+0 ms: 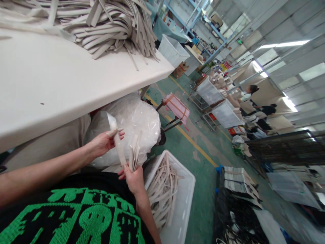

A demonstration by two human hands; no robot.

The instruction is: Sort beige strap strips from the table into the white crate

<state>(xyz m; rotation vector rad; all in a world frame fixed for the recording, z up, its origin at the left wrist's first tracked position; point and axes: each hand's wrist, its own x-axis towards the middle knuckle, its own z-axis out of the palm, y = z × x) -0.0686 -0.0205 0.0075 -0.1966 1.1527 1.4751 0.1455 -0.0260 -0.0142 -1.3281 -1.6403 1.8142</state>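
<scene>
My left hand [106, 141] pinches a pale beige fabric strip [118, 145] between thumb and fingers near its upper part. This strip slants down to my right hand [134, 179], whose fingers close round its lower end. Several more short strips [134, 156] stand up from that right fist in a small bunch. Both hands are in front of my body, over a large clear plastic bag [137, 113]. Just right of my right forearm, a white plastic bin [181, 200] holds a tangle of loose beige strips [164, 189].
A pale covered table [50, 78] at upper left bears a big heap of strips [109, 30]. Past its corner stands a stool with a pink cushion [177, 107]. Carts with white bins [225, 113] and people [266, 109] are farther right. Black bags [233, 217] sit lower right.
</scene>
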